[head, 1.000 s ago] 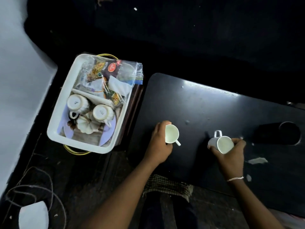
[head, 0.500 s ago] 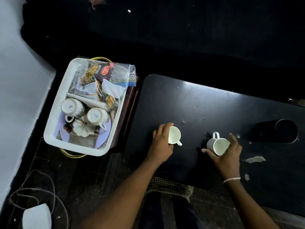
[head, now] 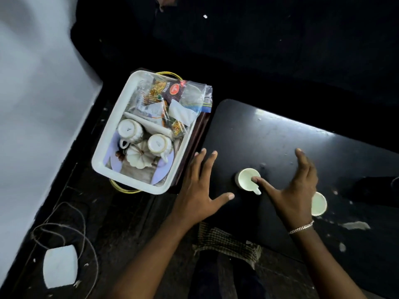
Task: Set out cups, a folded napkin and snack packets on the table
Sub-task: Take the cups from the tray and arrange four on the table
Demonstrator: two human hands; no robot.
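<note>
Head view: both hands were spread open, palms down, above the dark surface; left hand, right hand held nothing.

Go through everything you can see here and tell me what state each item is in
Left cup: upright on table, released
Right cup: upright, partly hidden behind right hand
Tray cups: upside down
Snack packets: in tray
Left hand: open, empty
Right hand: open, empty
</note>
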